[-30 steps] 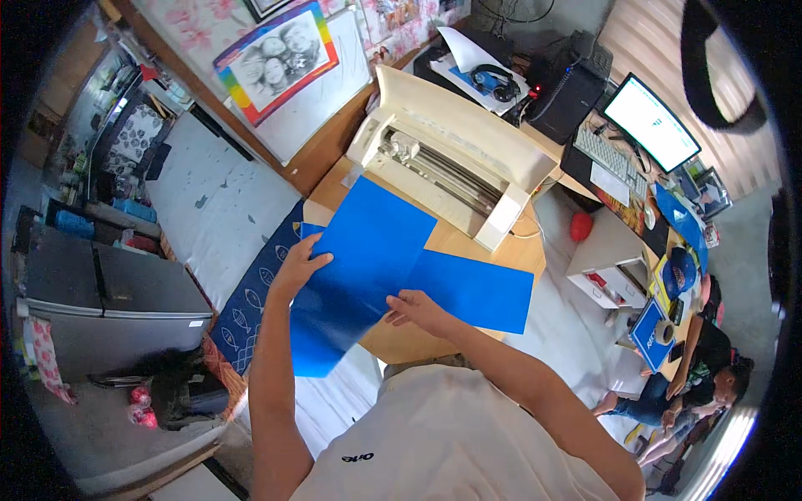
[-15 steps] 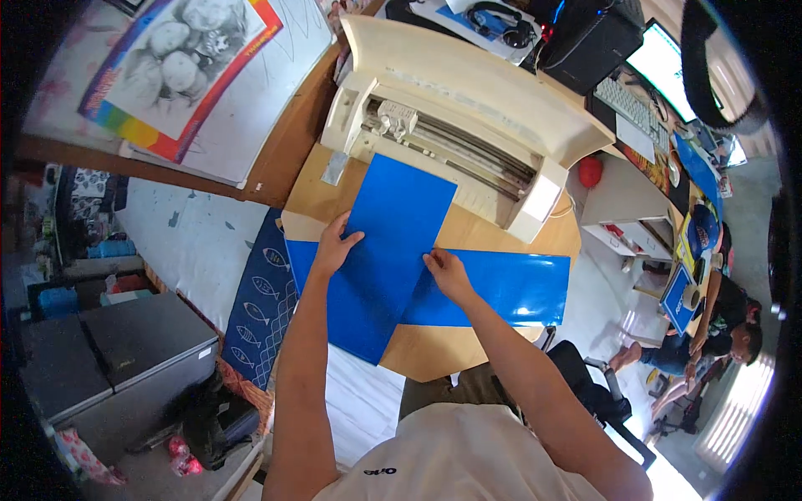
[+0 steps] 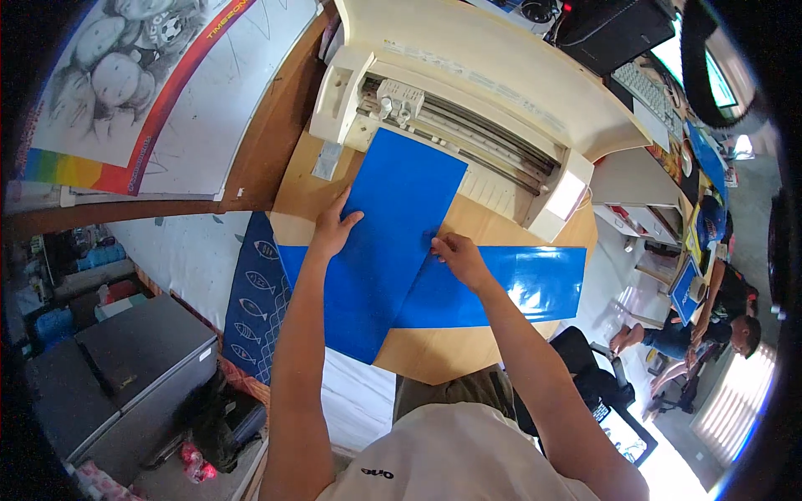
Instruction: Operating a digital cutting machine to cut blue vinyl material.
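A long blue sheet point(image 3: 388, 225) lies on the round wooden table point(image 3: 451, 351), its far end touching the front of a cream cutting machine point(image 3: 468, 108). My left hand point(image 3: 334, 230) grips the sheet's left edge. My right hand point(image 3: 458, 255) pinches its right edge. A second blue sheet point(image 3: 518, 288) lies crosswise underneath, reaching out to the right.
A framed drawing with a rainbow border point(image 3: 109, 92) leans at the upper left. A blue fish-patterned cloth point(image 3: 255, 292) hangs left of the table. A grey cabinet point(image 3: 125, 367) stands lower left. A desk with a keyboard point(image 3: 647, 92) and a seated person point(image 3: 727, 321) are at right.
Both hands have slid the blue sheet forward until its far end meets the machine. The view has closed in on the table and machine.
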`<action>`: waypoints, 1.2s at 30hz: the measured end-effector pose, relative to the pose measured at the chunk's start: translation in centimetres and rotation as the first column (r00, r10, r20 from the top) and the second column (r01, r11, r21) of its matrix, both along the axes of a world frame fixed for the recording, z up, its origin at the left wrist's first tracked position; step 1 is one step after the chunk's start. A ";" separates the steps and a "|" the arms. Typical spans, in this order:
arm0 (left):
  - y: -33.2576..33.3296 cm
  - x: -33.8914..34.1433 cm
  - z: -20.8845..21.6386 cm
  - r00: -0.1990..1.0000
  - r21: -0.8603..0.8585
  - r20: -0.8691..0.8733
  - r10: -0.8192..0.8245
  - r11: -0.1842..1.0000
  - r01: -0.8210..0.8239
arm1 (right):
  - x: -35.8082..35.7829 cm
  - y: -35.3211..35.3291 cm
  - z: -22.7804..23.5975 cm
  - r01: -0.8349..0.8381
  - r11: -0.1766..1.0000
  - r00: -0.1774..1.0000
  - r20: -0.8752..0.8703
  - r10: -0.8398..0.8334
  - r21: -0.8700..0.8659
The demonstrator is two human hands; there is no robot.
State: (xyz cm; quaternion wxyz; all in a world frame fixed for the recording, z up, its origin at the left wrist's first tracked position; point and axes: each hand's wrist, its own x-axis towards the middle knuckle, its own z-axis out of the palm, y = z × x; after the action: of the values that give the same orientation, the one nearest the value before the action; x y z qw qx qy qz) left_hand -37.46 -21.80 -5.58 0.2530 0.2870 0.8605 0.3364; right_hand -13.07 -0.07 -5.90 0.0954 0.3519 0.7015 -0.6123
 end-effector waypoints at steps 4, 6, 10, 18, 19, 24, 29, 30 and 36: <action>0.5 -0.9 -0.3 0.999 0.005 0.045 -0.013 1.000 0.013 | -1.4 0.9 0.9 0.011 0.995 0.999 0.032 -0.014 0.095; 0.3 -1.7 -0.7 0.998 0.020 0.063 -0.017 1.000 0.015 | -2.4 1.2 1.0 0.044 0.987 0.999 0.005 -0.045 0.153; -0.2 -1.7 -0.7 0.996 0.014 0.077 -0.041 0.999 0.040 | -3.9 0.8 4.9 -0.008 0.836 0.995 0.085 -0.046 0.549; -0.2 -0.7 -0.8 0.988 0.011 0.135 0.068 0.998 -0.070 | -6.6 3.9 4.1 -0.151 0.480 0.944 -0.018 0.330 0.864; -0.2 -0.6 -0.9 0.994 0.058 0.101 0.051 0.997 -0.057 | -6.7 4.1 3.9 -0.196 0.423 0.933 0.035 0.358 0.885; 3.4 1.0 0.9 0.966 0.010 -0.251 0.062 0.998 -0.061 | -6.7 4.9 3.6 -0.240 0.420 0.932 0.088 0.350 0.875; 9.7 1.1 4.4 0.768 -0.182 -0.599 -0.228 0.972 0.146 | -7.0 4.5 3.3 -0.230 0.412 0.930 0.075 0.359 0.881; 10.3 0.6 3.8 0.757 -0.170 -0.603 -0.250 0.968 0.185 | -7.2 4.2 3.5 -0.243 0.401 0.924 0.085 0.372 0.884; 12.1 0.8 2.0 0.753 -0.176 -0.601 -0.269 0.963 0.203 | -6.8 4.8 3.2 -0.237 0.430 0.934 0.082 0.349 0.871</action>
State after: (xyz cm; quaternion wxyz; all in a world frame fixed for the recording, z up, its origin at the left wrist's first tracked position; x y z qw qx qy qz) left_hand -36.68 -9.67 -3.59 0.0108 0.4747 0.8680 0.1452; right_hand -19.84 4.75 -2.72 -0.0296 0.1894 0.9675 -0.1652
